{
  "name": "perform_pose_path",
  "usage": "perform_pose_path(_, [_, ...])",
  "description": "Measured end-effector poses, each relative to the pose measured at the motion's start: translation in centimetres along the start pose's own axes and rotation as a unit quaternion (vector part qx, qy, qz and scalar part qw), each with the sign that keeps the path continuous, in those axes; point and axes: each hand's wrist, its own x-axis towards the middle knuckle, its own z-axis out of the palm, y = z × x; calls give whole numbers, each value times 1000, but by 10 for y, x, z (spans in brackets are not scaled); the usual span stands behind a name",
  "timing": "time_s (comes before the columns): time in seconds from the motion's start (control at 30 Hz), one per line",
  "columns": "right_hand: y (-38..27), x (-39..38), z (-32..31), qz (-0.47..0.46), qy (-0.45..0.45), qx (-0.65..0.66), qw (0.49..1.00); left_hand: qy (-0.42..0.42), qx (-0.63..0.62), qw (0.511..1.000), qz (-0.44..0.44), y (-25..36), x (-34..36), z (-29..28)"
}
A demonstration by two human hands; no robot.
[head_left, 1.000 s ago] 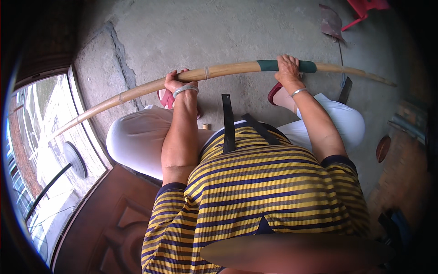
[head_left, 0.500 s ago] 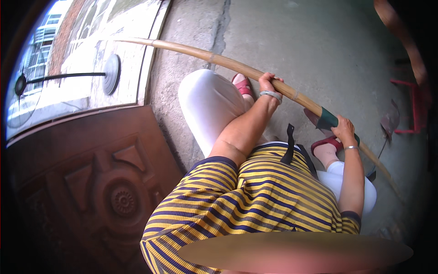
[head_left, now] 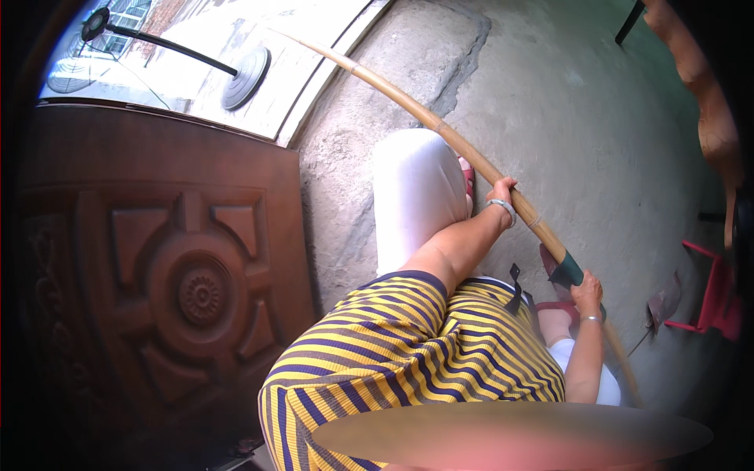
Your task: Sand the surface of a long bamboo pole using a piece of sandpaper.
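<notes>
A long, curved bamboo pole (head_left: 400,98) slants across the view, from the bright doorway at the upper left to the lower right. My left hand (head_left: 503,191) is wrapped round its middle, with a pale bangle on the wrist. Farther down, my right hand (head_left: 587,294) grips the pole just below a dark green wrap (head_left: 566,271). A thin bracelet circles that wrist. Past the right hand the pole runs on beside my forearm, and its lower end is blurred.
A carved brown door (head_left: 200,294) stands at my left. Beyond the sill is a pedestal fan with a round grey base (head_left: 247,78). Red furniture (head_left: 711,294) and a brown, leaf-like object (head_left: 664,302) are at the right. A crack (head_left: 463,67) crosses the concrete floor (head_left: 581,118).
My view has turned, so the door and doorway fill more of the left side. The pole now slants more steeply in view. Both hands keep their grip on it.
</notes>
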Motion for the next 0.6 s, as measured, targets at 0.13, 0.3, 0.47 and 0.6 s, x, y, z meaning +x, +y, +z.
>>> perform_pose_path(0.13, [23, 10, 23, -24, 49, 6, 998, 1, 65, 998, -9, -9, -1, 5])
perform_pose_path(0.3, [14, 27, 33, -39, 47, 8, 998, 15, 114, 993, 7, -19, 48, -5])
perform_pose_path(0.47, [23, 42, 42, -30, 43, -6, 999, 17, 101, 995, 3, -23, 45, 4])
perform_pose_path(0.6, [30, 51, 49, -9, 47, 10, 999, 14, 106, 994, -11, -24, 43, 12])
